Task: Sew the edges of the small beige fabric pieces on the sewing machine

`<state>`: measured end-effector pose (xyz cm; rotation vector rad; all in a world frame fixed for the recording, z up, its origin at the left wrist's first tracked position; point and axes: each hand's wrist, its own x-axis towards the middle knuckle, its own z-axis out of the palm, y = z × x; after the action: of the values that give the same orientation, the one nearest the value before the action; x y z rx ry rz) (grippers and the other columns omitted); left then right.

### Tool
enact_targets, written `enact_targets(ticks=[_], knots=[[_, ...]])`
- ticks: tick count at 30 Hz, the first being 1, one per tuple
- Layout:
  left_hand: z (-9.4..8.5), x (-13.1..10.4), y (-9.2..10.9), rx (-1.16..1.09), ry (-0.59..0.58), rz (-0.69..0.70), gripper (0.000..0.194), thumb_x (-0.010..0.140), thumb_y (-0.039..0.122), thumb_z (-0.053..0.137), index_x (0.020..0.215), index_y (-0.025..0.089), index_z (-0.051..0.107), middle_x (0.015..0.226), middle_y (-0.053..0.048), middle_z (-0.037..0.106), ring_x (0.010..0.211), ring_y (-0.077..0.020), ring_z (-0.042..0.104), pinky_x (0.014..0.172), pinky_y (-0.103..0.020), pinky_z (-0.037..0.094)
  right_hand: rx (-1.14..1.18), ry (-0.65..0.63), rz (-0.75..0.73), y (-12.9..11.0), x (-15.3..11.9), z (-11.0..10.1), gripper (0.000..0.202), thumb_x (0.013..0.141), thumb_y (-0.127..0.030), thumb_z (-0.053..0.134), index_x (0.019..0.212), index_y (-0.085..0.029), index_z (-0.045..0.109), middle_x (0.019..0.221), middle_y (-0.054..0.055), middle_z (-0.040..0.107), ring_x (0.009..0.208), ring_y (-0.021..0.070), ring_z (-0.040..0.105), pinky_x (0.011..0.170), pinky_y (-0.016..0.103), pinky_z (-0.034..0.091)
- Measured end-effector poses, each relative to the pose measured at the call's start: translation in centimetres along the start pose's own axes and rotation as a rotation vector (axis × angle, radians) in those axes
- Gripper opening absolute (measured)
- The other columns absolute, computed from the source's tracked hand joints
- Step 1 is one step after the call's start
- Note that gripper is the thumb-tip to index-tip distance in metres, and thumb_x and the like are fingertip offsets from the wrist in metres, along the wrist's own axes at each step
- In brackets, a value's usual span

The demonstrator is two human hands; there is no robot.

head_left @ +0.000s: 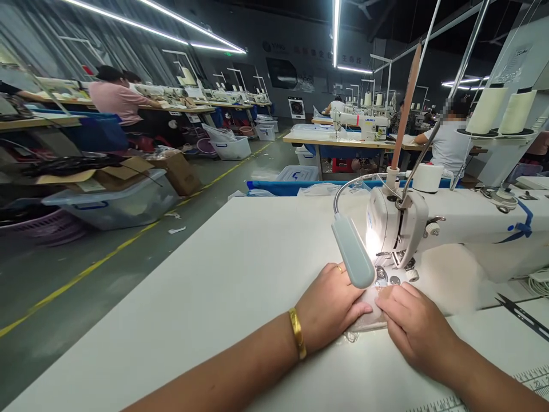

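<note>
A white sewing machine point(454, 214) stands on the white table, its needle area lit by a grey-green lamp point(352, 254) on a bendable neck. Under the needle area lies a small piece of pale, sheer fabric point(372, 319). My left hand point(328, 303) rests flat on the fabric's left side, thumb apart; the lamp hides some of its fingertips. At the fabric's right edge, my right hand point(414, 320) has thumb and fingers pinched together on the cloth. Both hands are close to the presser foot point(381, 276), on the near side.
Black scissors or snips point(525, 317) and a clear ruler point(534, 379) lie at the right. Thread cones point(486, 111) stand above the machine. A blue-edged bin point(274, 187) adjoins the table's far edge. Co-workers sit at other machines; boxes and a plastic tub point(124, 200) line the aisle.
</note>
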<state>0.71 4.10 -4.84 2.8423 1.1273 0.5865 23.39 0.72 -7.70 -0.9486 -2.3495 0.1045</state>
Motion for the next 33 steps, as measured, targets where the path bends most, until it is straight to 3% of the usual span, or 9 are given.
enact_targets(ticks=[13, 23, 29, 33], knots=[[-0.1, 0.5, -0.7, -0.053, -0.017, -0.016, 0.017, 0.096, 0.036, 0.069, 0.104, 0.022, 0.066, 0.118, -0.008, 0.072, 0.109, -0.0308, 0.065, 0.093, -0.046, 0.051, -0.027, 0.031, 0.014, -0.4, 0.3, 0.1, 0.033, 0.091, 0.001, 0.040, 0.108, -0.019, 0.061, 0.082, 0.004, 0.058, 0.073, 0.0217, 0.047, 0.064, 0.033, 0.039], [-0.1, 0.7, -1.3, -0.043, -0.018, 0.017, 0.025, 0.100, 0.045, 0.063, 0.105, 0.022, 0.070, 0.112, -0.007, 0.073, 0.108, -0.0289, 0.064, 0.098, -0.043, 0.047, -0.037, 0.037, 0.002, -0.4, 0.4, 0.3, 0.034, 0.094, -0.001, 0.040, 0.116, -0.019, 0.060, 0.085, 0.006, 0.062, 0.075, 0.0229, 0.052, 0.064, 0.034, 0.041], [-0.5, 0.9, -1.4, -0.049, 0.000, 0.045, 0.025, 0.097, 0.041, 0.069, 0.117, 0.025, 0.068, 0.115, -0.007, 0.074, 0.108, -0.0295, 0.065, 0.097, -0.044, 0.047, -0.045, 0.029, 0.020, -0.4, 0.4, 0.4, 0.034, 0.094, -0.002, 0.039, 0.113, -0.020, 0.061, 0.086, 0.006, 0.062, 0.076, 0.0233, 0.053, 0.066, 0.036, 0.043], [-0.2, 0.3, -1.1, -0.040, 0.051, 0.106, 0.014, 0.102, 0.030, 0.061, 0.107, 0.023, 0.071, 0.107, -0.008, 0.074, 0.105, -0.0267, 0.065, 0.094, -0.041, 0.047, -0.055, 0.029, 0.022, -0.2, 0.4, 0.5, 0.032, 0.096, -0.004, 0.039, 0.112, -0.019, 0.062, 0.085, 0.006, 0.061, 0.075, 0.0228, 0.052, 0.064, 0.035, 0.042]])
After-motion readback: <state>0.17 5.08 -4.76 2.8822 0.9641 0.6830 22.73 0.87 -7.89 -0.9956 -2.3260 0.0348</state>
